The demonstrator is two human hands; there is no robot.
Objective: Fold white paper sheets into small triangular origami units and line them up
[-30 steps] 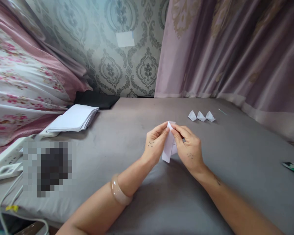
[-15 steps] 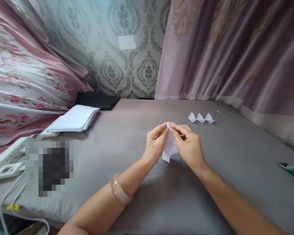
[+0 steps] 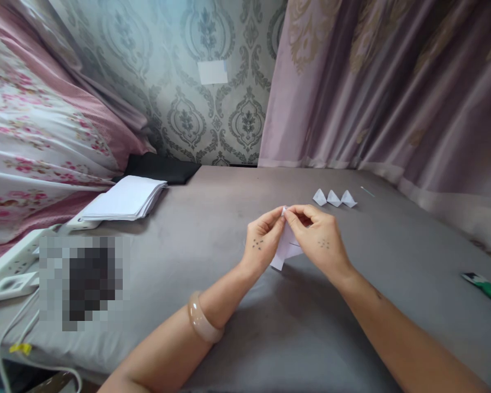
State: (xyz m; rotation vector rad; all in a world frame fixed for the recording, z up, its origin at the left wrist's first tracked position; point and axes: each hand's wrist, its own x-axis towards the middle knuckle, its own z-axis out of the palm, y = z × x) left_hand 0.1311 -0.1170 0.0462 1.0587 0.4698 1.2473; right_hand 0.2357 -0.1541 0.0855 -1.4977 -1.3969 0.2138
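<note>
A partly folded sheet of white paper (image 3: 285, 248) is held above the grey surface, its top edge pinched between both hands. My left hand (image 3: 262, 237) grips it from the left with thumb and fingers together. From the other side my right hand (image 3: 319, 237) pinches the same top corner, thumb against fingertips. The lower part of the paper hangs down between the hands, with a slit or dark line across it; the rest is hidden behind my right hand. Beyond the hands, three small folded paper shapes (image 3: 333, 198) stand in a row.
A stack of white paper (image 3: 125, 197) lies at the left, before a black folded item (image 3: 163, 167). White power strips (image 3: 20, 256) with cables run along the left edge. A green-handled tool (image 3: 485, 286) lies far right, a thin stick (image 3: 367, 191) at the back right.
My fingers have closed in around the paper's top, and the flap that stuck out above them no longer shows. Both hands stay at nearly the same place.
</note>
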